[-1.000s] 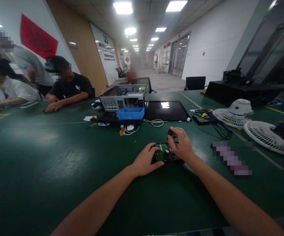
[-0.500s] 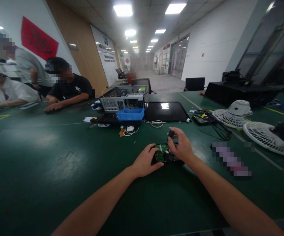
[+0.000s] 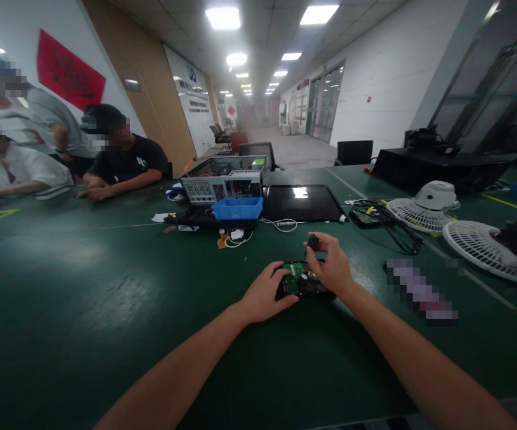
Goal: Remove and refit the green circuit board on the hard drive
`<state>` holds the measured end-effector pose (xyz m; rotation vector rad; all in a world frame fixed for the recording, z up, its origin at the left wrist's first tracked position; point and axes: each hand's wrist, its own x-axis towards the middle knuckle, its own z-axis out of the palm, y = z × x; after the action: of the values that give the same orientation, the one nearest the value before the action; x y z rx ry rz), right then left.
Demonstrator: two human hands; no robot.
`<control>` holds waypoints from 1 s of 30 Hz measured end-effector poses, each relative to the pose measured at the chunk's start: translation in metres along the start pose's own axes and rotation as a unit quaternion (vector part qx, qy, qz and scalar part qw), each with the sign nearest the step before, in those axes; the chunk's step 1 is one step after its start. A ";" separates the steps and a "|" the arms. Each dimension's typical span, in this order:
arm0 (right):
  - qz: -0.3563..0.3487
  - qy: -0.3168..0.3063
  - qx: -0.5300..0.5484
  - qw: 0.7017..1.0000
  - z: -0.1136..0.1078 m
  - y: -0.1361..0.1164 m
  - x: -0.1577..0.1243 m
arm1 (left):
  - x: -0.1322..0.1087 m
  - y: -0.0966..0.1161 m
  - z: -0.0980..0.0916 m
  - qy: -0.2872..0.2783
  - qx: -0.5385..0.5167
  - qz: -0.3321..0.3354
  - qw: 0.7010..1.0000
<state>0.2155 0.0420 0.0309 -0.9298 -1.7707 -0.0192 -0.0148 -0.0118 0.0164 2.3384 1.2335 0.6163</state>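
An opened black electronic device with a green circuit board lies on the table in front of me. My left hand grips its left end, thumb at the near edge and fingers at the far edge. Over the device's right half, my right hand pinches a screwdriver by its dark handle, which stands roughly upright. My fingers hide the screwdriver's lower part, so I cannot tell what its tip touches.
Beyond the device are a blue bin, an open computer case and a black flat panel. White fan parts and a blurred-out object lie to the right. Several people sit or stand at the left.
The screwdriver's handle has turned slightly in my right hand. My left hand and the device keep their places. A co-worker's hands at the left have shifted a little.
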 end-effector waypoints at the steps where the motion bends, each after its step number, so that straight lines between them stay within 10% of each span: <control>1: 0.001 0.008 -0.007 1.000 0.000 0.000 0.000 | 0.000 -0.001 0.001 0.001 0.001 0.002 1.000; 30: -0.025 -0.007 -0.016 1.000 -0.002 -0.001 0.002 | 0.001 -0.001 0.001 0.001 0.000 -0.002 1.000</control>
<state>0.2161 0.0418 0.0337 -0.9114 -1.8105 -0.0740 -0.0146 -0.0111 0.0155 2.3358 1.2396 0.6160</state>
